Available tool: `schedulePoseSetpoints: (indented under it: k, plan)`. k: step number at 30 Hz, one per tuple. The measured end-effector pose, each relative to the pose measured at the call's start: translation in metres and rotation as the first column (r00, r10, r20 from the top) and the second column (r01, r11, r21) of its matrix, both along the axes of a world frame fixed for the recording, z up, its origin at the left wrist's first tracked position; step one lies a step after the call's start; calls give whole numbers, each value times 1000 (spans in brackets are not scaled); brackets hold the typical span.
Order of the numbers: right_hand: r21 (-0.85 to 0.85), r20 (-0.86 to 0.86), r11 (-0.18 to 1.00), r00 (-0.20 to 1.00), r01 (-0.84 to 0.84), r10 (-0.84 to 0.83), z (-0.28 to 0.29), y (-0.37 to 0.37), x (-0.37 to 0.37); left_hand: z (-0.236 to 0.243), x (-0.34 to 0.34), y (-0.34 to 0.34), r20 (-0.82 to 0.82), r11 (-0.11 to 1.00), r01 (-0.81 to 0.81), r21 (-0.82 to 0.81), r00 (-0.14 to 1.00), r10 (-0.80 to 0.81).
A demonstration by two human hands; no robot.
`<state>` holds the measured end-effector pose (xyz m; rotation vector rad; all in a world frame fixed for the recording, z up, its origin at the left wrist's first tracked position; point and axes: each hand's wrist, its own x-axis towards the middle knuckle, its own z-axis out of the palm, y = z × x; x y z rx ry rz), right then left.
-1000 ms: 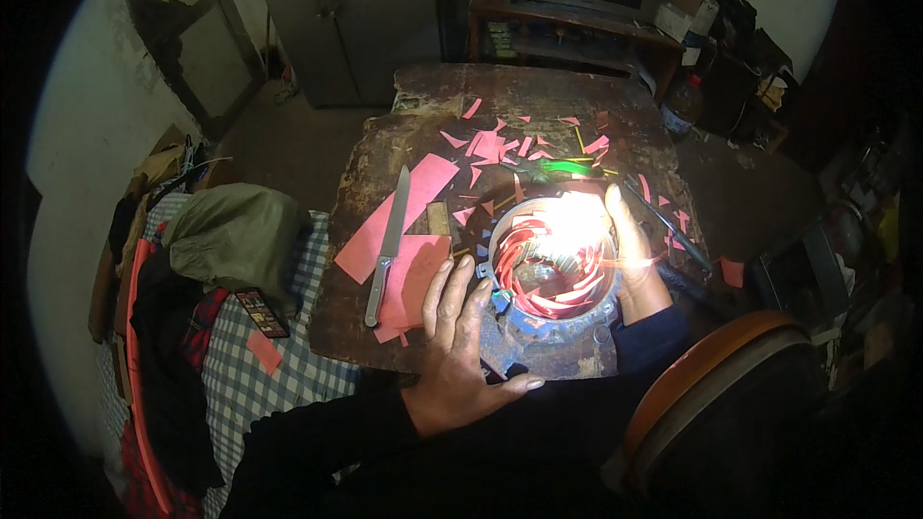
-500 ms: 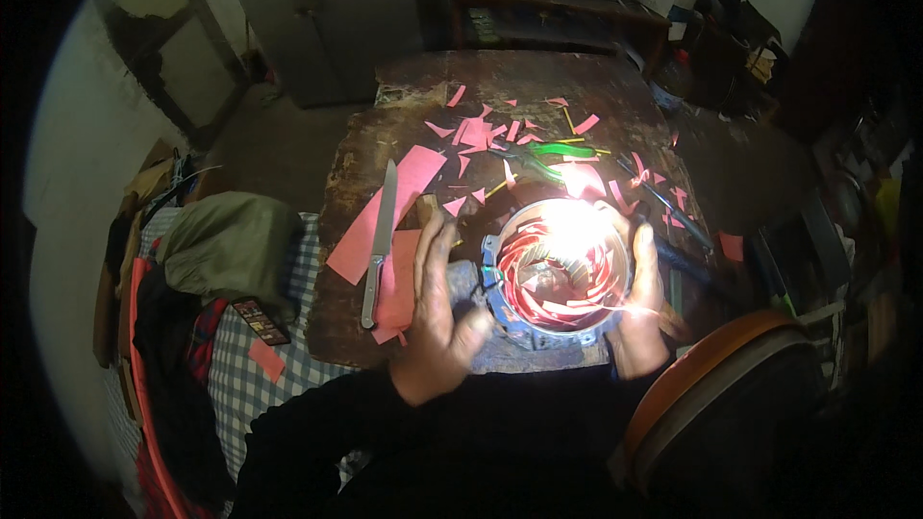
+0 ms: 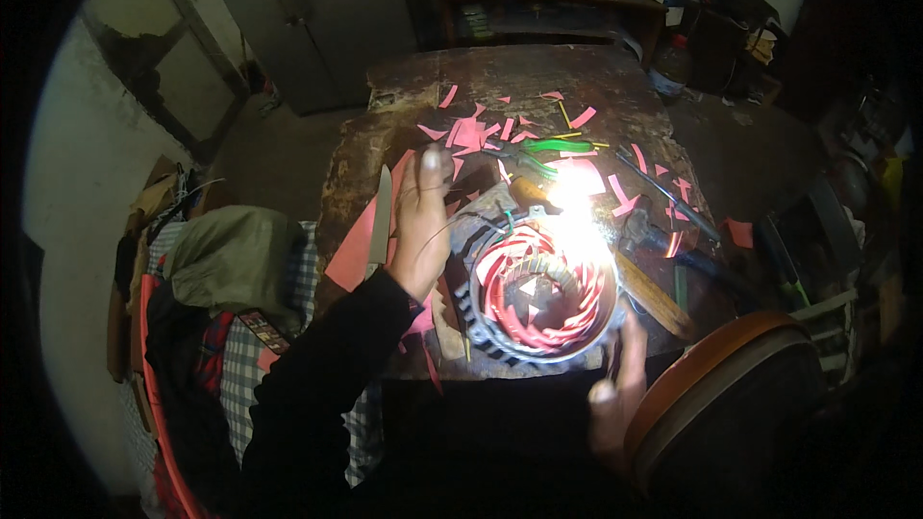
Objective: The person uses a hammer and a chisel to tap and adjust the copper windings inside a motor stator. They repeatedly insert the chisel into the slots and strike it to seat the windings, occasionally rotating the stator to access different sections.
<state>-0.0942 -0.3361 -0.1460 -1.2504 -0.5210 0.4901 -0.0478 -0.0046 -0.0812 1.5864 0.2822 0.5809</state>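
One round metal stator (image 3: pixel 543 293), packed with red windings, sits at the tabletop's (image 3: pixel 500 72) near edge. Left hand (image 3: pixel 420 221) lies flat, fingers together, beside one long knife (image 3: pixel 380 216). Right hand (image 3: pixel 620 399), blurred, grip unclear, touches the stator's rim. Pink paper scraps (image 3: pixel 471 135) everywhere.

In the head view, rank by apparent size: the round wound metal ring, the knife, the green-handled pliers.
1. Round wound metal ring, clearly largest.
2. Knife.
3. Green-handled pliers, though they lie farther from the camera and glare hides part, so this last place is unsure.
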Motion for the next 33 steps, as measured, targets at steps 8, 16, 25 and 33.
schedulePoseSetpoints:
  k: [8, 16, 25, 33]
  plan:
    - [-444, 474, 882, 877, 158, 81, 71, -46, -38, 4, 87, -8, -151, 954, 300, -1, 943, -297]
    - [-588, 805, 422, 551, 690, 222, 68, -47, 53, 76, 21, 15, -59, 825, 506, 252, 859, -509]
    - [-648, 749, 435, 627, 625, 214, 60, -41, 79, 153, -56, -17, -416, 347, 643, 683, 732, -539]
    - [-642, 538, 558, 828, 526, -161, 91, -114, 80, 126, -35, -54, -347, 678, 654, 336, 755, -557]
